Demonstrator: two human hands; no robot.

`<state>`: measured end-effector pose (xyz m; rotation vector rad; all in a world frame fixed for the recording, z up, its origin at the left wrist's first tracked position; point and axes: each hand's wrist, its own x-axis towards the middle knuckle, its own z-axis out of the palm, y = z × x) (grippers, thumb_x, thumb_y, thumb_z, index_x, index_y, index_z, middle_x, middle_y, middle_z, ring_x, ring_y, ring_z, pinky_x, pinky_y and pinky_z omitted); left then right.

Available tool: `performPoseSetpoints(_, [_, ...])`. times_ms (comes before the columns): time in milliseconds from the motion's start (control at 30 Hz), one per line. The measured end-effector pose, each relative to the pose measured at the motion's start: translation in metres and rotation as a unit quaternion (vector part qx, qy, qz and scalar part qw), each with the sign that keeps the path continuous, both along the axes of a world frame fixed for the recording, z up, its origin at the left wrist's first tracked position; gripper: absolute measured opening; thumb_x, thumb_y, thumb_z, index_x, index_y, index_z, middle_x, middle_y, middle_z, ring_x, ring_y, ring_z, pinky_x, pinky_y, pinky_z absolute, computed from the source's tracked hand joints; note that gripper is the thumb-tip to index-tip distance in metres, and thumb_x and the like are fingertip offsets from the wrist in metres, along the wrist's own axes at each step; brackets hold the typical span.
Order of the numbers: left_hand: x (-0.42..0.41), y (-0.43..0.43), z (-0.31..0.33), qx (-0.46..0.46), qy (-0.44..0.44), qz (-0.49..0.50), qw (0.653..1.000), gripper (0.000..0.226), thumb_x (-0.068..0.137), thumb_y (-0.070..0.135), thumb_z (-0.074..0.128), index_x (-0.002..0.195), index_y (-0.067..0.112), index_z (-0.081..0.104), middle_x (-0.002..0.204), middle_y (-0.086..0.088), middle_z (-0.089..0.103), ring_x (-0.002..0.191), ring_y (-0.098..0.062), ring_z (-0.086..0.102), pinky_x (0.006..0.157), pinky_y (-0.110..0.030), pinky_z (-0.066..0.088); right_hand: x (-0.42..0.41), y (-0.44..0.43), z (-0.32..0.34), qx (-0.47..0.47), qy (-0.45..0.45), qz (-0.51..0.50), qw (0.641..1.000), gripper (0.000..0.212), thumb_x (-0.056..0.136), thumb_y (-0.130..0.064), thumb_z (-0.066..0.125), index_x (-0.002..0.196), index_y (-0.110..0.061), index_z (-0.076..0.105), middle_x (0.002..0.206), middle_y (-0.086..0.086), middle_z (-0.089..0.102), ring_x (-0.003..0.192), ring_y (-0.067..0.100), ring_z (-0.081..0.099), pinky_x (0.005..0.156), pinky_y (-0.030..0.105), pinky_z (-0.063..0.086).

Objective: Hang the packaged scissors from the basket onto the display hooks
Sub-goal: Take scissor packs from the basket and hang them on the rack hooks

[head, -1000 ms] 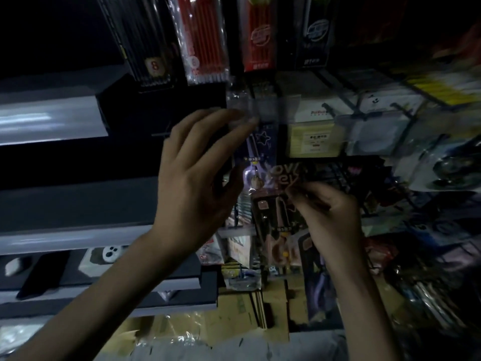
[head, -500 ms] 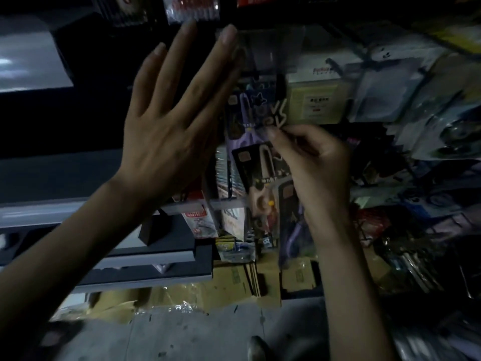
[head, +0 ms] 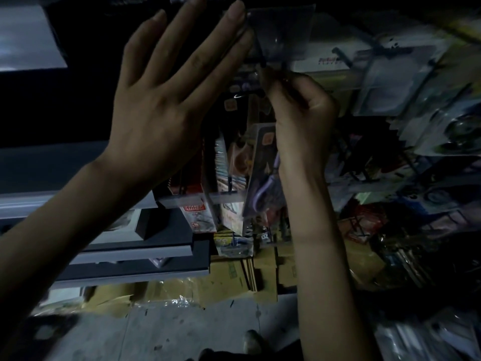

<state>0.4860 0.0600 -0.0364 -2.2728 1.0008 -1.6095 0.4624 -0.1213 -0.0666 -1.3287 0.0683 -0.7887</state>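
Grey shelving (head: pixel 130 252) is being seen along the left of a very dim shop aisle, with flattened cardboard (head: pixel 229 285) being spread beneath it on a pale concrete floor (head: pixel 182 329). To the right, a wire display rack (head: pixel 346 56) is being crowded with clear blister packs (head: pixel 390 82).

The left hand (head: pixel 156 105) is being held up flat with straight fingers, its fingertips being pressed against a clear plastic flap (head: pixel 283 29) at the top of the view. The right hand (head: pixel 299 113) is being curled around the top of the packaged scissors (head: pixel 263 178), with the card being pinched between thumb and fingers just beneath that flap. The pack is being left hanging down beside the wrist, and its purple handles are being shown through the wrapper.

The hook is being hidden by the fingers and the dark, so it cannot be told whether the pack is being threaded onto it. Printing on the packs is being blurred beyond reading, and the upper left is being lost in black. Only a shoe tip (head: pixel 251 340) is being caught near the bottom edge.
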Motion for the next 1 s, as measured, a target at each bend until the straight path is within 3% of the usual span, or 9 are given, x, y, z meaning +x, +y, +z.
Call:
performPoseSetpoints(67, [-0.001,-0.001,0.001,-0.005,0.002,-0.006,1.000,0.050,0.113,0.018,0.048,0.162,0.018,0.037,0.166,-0.004,0.038,0.153,-0.033,0.037,0.122,-0.050,0.033,0.001,0.000,-0.001,0.000,0.001,-0.003,1.000,0.014,0.091,-0.018,0.077,0.082,-0.007,0.076,0.067,-0.006,0.068,0.067,-0.002,0.057,0.064,0.020,0.046])
performPoseSetpoints(200, [-0.002,-0.003,0.000,-0.013,0.010,-0.012,1.000,0.048,0.114,0.018,0.047,0.161,0.017,0.039,0.166,-0.005,0.040,0.153,-0.031,0.038,0.121,-0.048,0.033,0.000,-0.005,-0.009,-0.009,0.002,0.002,1.000,0.017,0.093,-0.017,0.074,0.084,-0.004,0.075,0.072,0.002,0.070,0.072,0.006,0.059,0.067,0.027,0.047])
performPoseSetpoints(300, [-0.001,-0.005,0.000,-0.019,0.014,-0.012,1.000,0.049,0.113,0.018,0.047,0.161,0.017,0.039,0.166,-0.005,0.039,0.153,-0.031,0.038,0.121,-0.049,0.034,0.002,-0.010,-0.016,-0.005,0.021,-0.017,1.000,0.012,0.092,-0.017,0.075,0.086,-0.006,0.078,0.071,-0.006,0.070,0.071,-0.002,0.058,0.067,0.020,0.046])
performPoseSetpoints(433, [-0.002,-0.007,-0.001,-0.026,0.024,-0.017,0.999,0.048,0.114,0.020,0.047,0.161,0.017,0.040,0.165,-0.005,0.040,0.153,-0.030,0.039,0.120,-0.049,0.035,0.002,-0.015,-0.024,-0.008,0.043,-0.024,0.999,0.014,0.092,-0.015,0.075,0.094,-0.002,0.079,0.077,-0.004,0.073,0.072,-0.005,0.060,0.068,0.017,0.047])
performPoseSetpoints(667, [-0.005,-0.007,-0.001,-0.029,0.030,-0.017,0.999,0.046,0.114,0.020,0.044,0.160,0.017,0.041,0.165,-0.005,0.041,0.153,-0.031,0.039,0.120,-0.049,0.035,-0.014,-0.017,-0.026,-0.059,0.041,0.016,0.997,0.006,0.093,-0.015,0.076,0.096,-0.012,0.080,0.084,0.002,0.078,0.080,0.007,0.072,0.071,0.025,0.056])
performPoseSetpoints(800, [-0.005,-0.004,0.000,-0.025,0.031,-0.013,0.999,0.048,0.114,0.017,0.045,0.161,0.019,0.039,0.166,-0.003,0.039,0.154,-0.030,0.038,0.121,-0.048,0.033,-0.020,-0.011,-0.020,-0.019,-0.012,0.008,1.000,0.007,0.093,-0.006,0.073,0.098,-0.006,0.078,0.084,0.000,0.076,0.081,0.001,0.070,0.070,0.015,0.052])
performPoseSetpoints(1000, [-0.006,-0.001,0.002,-0.016,0.044,-0.009,0.999,0.050,0.113,0.017,0.042,0.163,0.020,0.037,0.168,-0.002,0.036,0.154,-0.030,0.036,0.121,-0.047,0.030,-0.003,-0.002,-0.011,0.028,-0.032,-0.022,0.999,0.007,0.092,-0.008,0.074,0.093,-0.002,0.078,0.080,0.000,0.076,0.078,0.003,0.067,0.072,0.021,0.052])
